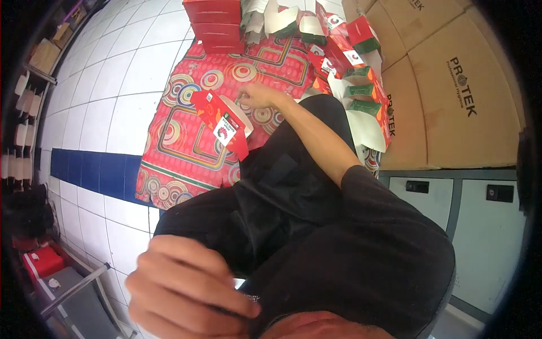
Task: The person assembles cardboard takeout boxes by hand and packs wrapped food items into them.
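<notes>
A red carton with a white label [224, 131] lies on the patterned red mat [186, 133], its pale inner flap facing up on the right side. Just above and right of that flap is my right hand [257, 96], fingers bent and pinched together; whatever is between them is too small to name. Close to the camera at the lower left, my left hand [186, 285] is curled and slightly blurred. Its palm is hidden, and it is apart from the carton.
Stacked red boxes [214, 25] stand at the mat's far edge. Several open red and green cartons [364, 107] are piled to the right, before big brown boxes [463, 85] above grey lockers [485, 237]. My black-clad legs [282, 192] are folded on the mat.
</notes>
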### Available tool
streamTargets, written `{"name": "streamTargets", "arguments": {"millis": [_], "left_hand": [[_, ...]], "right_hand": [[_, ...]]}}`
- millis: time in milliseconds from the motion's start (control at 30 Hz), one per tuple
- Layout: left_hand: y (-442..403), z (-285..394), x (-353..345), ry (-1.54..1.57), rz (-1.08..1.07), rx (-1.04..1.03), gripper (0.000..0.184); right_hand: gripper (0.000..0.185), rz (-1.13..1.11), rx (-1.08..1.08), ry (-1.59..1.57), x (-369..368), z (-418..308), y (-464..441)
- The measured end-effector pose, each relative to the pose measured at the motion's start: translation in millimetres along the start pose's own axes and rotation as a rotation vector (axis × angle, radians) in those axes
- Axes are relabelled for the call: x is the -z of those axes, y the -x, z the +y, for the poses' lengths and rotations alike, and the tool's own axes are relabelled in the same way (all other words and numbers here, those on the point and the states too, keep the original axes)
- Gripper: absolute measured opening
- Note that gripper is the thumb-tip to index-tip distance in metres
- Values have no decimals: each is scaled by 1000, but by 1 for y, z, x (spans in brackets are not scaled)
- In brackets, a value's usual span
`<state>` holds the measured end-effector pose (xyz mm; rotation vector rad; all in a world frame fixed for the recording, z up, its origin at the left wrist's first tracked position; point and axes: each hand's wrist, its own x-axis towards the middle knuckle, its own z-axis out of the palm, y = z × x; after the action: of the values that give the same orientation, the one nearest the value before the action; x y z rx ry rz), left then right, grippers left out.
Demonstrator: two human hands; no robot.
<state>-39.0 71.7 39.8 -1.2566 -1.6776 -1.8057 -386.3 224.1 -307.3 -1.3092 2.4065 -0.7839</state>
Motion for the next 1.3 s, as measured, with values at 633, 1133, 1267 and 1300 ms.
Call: {"name": "streamTargets", "arguments": {"millis": [633,1133,1267,1300], "left_hand": [[29,25,15,135,79,111,33],[16,13,23,204,-62,-10,20],[16,3,21,235,-53,-56,24],[16,2,20,240,-48,-76,25]], "right_hand": [[30,-43,-34,-27,-2,-4,0],[35,-125,-27,44,-2,-1,-1],[35,-132,-27,40,-2,-2,-2],[35,-136,-40,17,-1,-3,-1]]}}
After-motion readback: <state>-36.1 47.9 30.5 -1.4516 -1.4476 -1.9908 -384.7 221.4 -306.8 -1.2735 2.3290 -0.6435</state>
